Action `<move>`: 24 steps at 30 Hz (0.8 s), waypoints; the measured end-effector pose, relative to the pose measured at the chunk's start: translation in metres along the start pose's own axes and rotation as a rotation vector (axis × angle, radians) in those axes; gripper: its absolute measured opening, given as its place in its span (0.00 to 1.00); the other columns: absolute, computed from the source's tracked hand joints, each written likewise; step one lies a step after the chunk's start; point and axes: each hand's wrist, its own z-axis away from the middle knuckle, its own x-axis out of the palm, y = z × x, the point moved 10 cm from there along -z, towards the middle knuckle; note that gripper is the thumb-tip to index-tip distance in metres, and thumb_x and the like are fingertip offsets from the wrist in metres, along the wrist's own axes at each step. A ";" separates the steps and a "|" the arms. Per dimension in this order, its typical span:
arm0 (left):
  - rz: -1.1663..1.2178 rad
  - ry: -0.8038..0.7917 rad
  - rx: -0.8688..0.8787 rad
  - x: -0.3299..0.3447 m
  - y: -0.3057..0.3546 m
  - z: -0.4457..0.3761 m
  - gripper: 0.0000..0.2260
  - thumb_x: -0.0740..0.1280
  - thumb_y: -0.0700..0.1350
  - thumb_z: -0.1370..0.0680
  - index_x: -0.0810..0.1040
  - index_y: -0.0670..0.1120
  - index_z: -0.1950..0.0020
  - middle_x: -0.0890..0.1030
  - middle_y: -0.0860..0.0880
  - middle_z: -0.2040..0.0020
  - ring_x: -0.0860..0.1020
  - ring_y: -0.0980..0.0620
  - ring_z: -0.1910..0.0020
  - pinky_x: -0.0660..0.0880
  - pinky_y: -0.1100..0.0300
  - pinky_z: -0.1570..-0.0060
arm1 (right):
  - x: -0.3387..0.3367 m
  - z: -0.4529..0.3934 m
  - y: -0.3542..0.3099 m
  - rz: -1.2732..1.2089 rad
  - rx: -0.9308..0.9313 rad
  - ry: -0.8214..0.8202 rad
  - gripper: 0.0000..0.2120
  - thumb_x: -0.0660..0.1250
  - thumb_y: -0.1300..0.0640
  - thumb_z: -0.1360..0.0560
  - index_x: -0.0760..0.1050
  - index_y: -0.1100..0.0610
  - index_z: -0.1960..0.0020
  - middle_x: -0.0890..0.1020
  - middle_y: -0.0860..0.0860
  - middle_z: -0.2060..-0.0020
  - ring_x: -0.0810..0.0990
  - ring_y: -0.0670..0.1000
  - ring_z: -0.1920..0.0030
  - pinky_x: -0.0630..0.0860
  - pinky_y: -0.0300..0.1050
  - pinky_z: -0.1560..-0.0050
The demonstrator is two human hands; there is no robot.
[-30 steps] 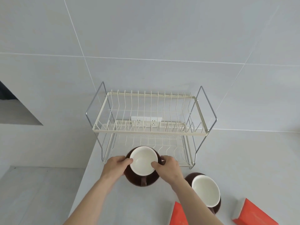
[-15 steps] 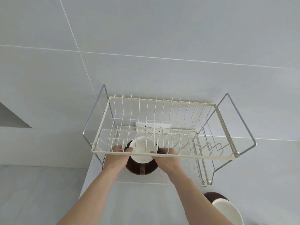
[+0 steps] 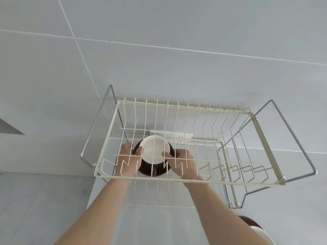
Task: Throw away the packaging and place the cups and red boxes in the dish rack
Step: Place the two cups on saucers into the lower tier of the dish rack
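Note:
A two-tier cream wire dish rack (image 3: 187,181) with chrome side frames stands against the tiled wall. Under its upper tier, over the lower tier, I hold a brown cup with a white inside (image 3: 153,152). My left hand (image 3: 126,159) grips its left side and my right hand (image 3: 184,162) its right side, thumb on the rim. The cup's handle points toward me. Both hands and the cup show through the upper tier's wires. A second brown and white cup (image 3: 256,232) stands on the counter at the bottom right, partly cut off. No red boxes are in view.
A white power socket strip (image 3: 170,137) is on the wall behind the rack. The grey counter (image 3: 159,225) runs under the rack, with its left edge dropping to the floor at the left.
Both hands have carried the cup from the counter in front of the rack to under its upper tier. The view has come closer, and the red boxes have left the frame.

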 end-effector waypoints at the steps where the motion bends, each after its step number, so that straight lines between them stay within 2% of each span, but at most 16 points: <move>1: 0.027 -0.013 -0.004 0.000 0.006 0.001 0.15 0.69 0.42 0.22 0.68 0.49 0.66 0.75 0.48 0.65 0.81 0.33 0.49 0.67 0.58 0.60 | 0.001 -0.002 -0.003 -0.005 -0.004 -0.014 0.17 0.71 0.48 0.28 0.73 0.53 0.71 0.76 0.48 0.75 0.76 0.53 0.66 0.70 0.42 0.67; 4: 0.035 -0.006 0.016 -0.005 0.028 0.008 0.20 0.67 0.37 0.21 0.65 0.51 0.68 0.76 0.44 0.65 0.79 0.31 0.48 0.72 0.51 0.56 | 0.003 -0.008 -0.004 -0.034 0.014 -0.029 0.16 0.72 0.49 0.28 0.75 0.57 0.69 0.75 0.51 0.73 0.73 0.53 0.66 0.69 0.41 0.68; 6: 0.037 -0.013 0.008 -0.004 0.025 0.006 0.18 0.66 0.36 0.20 0.66 0.50 0.67 0.80 0.32 0.56 0.79 0.30 0.47 0.74 0.48 0.50 | 0.002 -0.009 -0.003 -0.061 0.025 -0.029 0.17 0.73 0.49 0.29 0.78 0.62 0.66 0.75 0.53 0.71 0.72 0.53 0.67 0.68 0.43 0.69; 7: 0.055 -0.014 0.012 -0.004 0.023 0.005 0.15 0.66 0.36 0.20 0.68 0.47 0.64 0.80 0.30 0.52 0.79 0.31 0.46 0.74 0.48 0.49 | 0.002 -0.010 -0.003 -0.070 0.028 -0.029 0.17 0.73 0.49 0.29 0.78 0.63 0.65 0.75 0.54 0.71 0.72 0.53 0.67 0.68 0.43 0.69; 9: 0.080 -0.012 0.003 -0.002 0.013 0.001 0.05 0.67 0.38 0.21 0.71 0.42 0.53 0.80 0.33 0.49 0.79 0.33 0.44 0.74 0.50 0.47 | 0.001 -0.009 -0.005 -0.063 0.024 -0.026 0.18 0.73 0.49 0.29 0.80 0.65 0.63 0.75 0.54 0.70 0.72 0.53 0.66 0.68 0.43 0.69; 10: 0.079 -0.015 -0.001 -0.001 0.009 -0.001 0.06 0.68 0.40 0.21 0.72 0.41 0.47 0.80 0.35 0.47 0.79 0.34 0.43 0.73 0.50 0.45 | 0.001 -0.009 -0.005 -0.052 0.018 -0.022 0.18 0.73 0.49 0.29 0.80 0.65 0.62 0.76 0.54 0.70 0.73 0.53 0.66 0.68 0.42 0.69; 12: 0.048 -0.017 0.005 -0.001 0.008 -0.002 0.17 0.68 0.43 0.21 0.71 0.40 0.34 0.79 0.40 0.44 0.78 0.36 0.40 0.72 0.50 0.41 | 0.001 -0.009 -0.006 -0.007 0.008 -0.017 0.18 0.73 0.47 0.28 0.80 0.63 0.63 0.76 0.53 0.70 0.74 0.55 0.65 0.68 0.41 0.68; 15: -0.122 -0.029 0.116 -0.002 0.020 -0.004 0.23 0.67 0.42 0.21 0.68 0.41 0.27 0.76 0.40 0.34 0.74 0.39 0.33 0.68 0.51 0.36 | -0.004 -0.007 -0.009 0.121 -0.011 0.045 0.20 0.72 0.43 0.29 0.70 0.57 0.67 0.72 0.50 0.71 0.72 0.57 0.63 0.66 0.46 0.65; 17: -0.231 -0.027 0.218 -0.004 0.033 -0.001 0.24 0.67 0.42 0.21 0.67 0.41 0.26 0.74 0.39 0.30 0.72 0.39 0.32 0.68 0.49 0.35 | -0.010 -0.005 -0.017 0.226 -0.097 0.131 0.20 0.71 0.39 0.30 0.72 0.56 0.61 0.76 0.52 0.65 0.75 0.60 0.58 0.70 0.47 0.59; 18: -0.280 -0.026 0.268 -0.004 0.039 0.001 0.25 0.66 0.44 0.21 0.66 0.42 0.25 0.73 0.39 0.29 0.72 0.38 0.31 0.68 0.48 0.35 | -0.012 -0.003 -0.022 0.272 -0.146 0.170 0.23 0.72 0.39 0.30 0.76 0.58 0.52 0.79 0.55 0.58 0.77 0.62 0.53 0.73 0.50 0.54; 20: -0.397 -0.025 0.376 -0.002 0.051 0.006 0.26 0.64 0.46 0.22 0.65 0.42 0.24 0.72 0.40 0.29 0.70 0.38 0.31 0.68 0.46 0.34 | -0.015 0.001 -0.028 0.336 -0.223 0.213 0.33 0.72 0.38 0.30 0.74 0.64 0.41 0.80 0.60 0.48 0.78 0.65 0.46 0.75 0.55 0.48; 22: -0.517 -0.007 0.491 0.000 0.064 0.012 0.27 0.67 0.41 0.23 0.65 0.42 0.25 0.73 0.41 0.30 0.70 0.38 0.31 0.69 0.45 0.34 | -0.021 0.006 -0.038 0.400 -0.302 0.263 0.38 0.68 0.35 0.31 0.71 0.65 0.37 0.79 0.61 0.44 0.77 0.65 0.44 0.75 0.57 0.47; 24: -0.656 0.045 0.652 0.002 0.077 0.016 0.31 0.72 0.38 0.27 0.68 0.40 0.26 0.74 0.40 0.30 0.71 0.37 0.30 0.70 0.44 0.32 | -0.024 0.008 -0.047 0.504 -0.366 0.289 0.41 0.64 0.32 0.30 0.69 0.65 0.34 0.77 0.60 0.39 0.75 0.63 0.38 0.73 0.56 0.40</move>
